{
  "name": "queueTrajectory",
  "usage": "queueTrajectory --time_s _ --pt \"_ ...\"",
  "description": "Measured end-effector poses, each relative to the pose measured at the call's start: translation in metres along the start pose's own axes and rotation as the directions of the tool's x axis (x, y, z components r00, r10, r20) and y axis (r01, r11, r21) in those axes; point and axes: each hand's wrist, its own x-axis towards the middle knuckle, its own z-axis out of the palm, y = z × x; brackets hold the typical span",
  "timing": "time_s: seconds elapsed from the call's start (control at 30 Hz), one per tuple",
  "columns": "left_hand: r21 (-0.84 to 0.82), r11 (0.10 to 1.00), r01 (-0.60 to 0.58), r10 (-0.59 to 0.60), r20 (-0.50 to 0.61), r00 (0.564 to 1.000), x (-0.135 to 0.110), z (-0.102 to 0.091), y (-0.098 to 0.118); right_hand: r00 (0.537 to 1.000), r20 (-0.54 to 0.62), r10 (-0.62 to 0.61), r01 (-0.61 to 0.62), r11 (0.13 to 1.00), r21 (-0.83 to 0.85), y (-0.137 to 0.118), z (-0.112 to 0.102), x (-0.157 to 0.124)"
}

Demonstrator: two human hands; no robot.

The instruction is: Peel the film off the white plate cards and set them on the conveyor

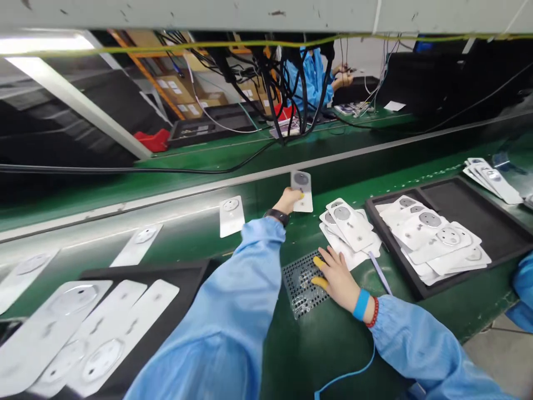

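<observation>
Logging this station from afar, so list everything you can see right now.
Green conveyor belt: one, green, across the view.
Right tray: one, black, on the belt at right.
Lower tray: one, black, front left.
Socket faceplates: many, white, in both trays, piled and on the belt.
Perforated mat: one, black, centre.
Cord: one, blue, front of the belt.
Co-worker: one, blue smock, beyond the hanging cables.
Left hand: one, black watch, gripping a faceplate.
Right hand: one, yellow finger cots, flat on the mat.
</observation>
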Motion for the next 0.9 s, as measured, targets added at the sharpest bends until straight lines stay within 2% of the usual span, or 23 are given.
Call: queueTrajectory --time_s 0.07,0.13,0.2,0.23,0.3,0.4,0.43,0.53,0.67,0.8,0.9 --pt "-0.078 0.996 -0.032 0.032 -0.010 0.999 -0.031 -0.026 -0.007 1.000 0.008 -0.022 0.022 0.998 0.056 0.001 0.003 -0.001" --pt "-0.153 0.986 -0.071 0.065 -0.040 0.997 -0.074 -0.057 -0.021 0.999 0.007 -0.043 0.042 0.991 0.124 0.003 -0.003 -0.003" --pt "-0.209 0.977 -0.051 0.035 -0.079 0.996 -0.122 -0.084 -0.043 0.998 0.014 -0.067 0.063 0.980 0.190 0.003 -0.016 -0.008" --pt "-0.231 0.973 -0.003 -0.016 -0.078 0.997 -0.145 -0.094 -0.056 0.996 0.030 -0.081 0.072 0.970 0.233 0.003 -0.024 -0.012" --pt "-0.267 0.955 0.128 -0.141 -0.028 0.990 -0.187 -0.104 -0.080 0.987 0.106 -0.117 0.069 0.923 0.379 0.000 -0.041 -0.019" --pt "-0.311 0.902 0.299 -0.264 0.150 0.953 -0.232 -0.096 -0.104 0.946 0.262 -0.193 0.000 0.805 0.593 -0.004 -0.058 -0.023" --pt "-0.318 0.887 0.335 -0.279 0.211 0.937 -0.241 -0.091 -0.108 0.931 0.294 -0.214 -0.012 0.791 0.612 -0.006 -0.061 -0.023" --pt "-0.328 0.859 0.393 -0.295 0.310 0.904 -0.259 -0.078 -0.112 0.917 0.301 -0.262 0.073 0.852 0.518 -0.012 -0.062 -0.022" --pt "-0.377 0.830 0.410 -0.300 0.319 0.899 -0.267 -0.074 -0.111 0.918 0.224 -0.328 0.226 0.896 0.382 -0.022 -0.053 -0.026" --pt "-0.402 0.807 0.433 -0.307 0.340 0.889 -0.272 -0.073 -0.112 0.926 0.140 -0.350 0.285 0.894 0.347 -0.033 -0.046 -0.035" --pt "-0.402 0.807 0.433 -0.325 0.309 0.894 -0.275 -0.070 -0.115 0.927 0.064 -0.370 0.332 0.887 0.320 -0.039 -0.041 -0.041"
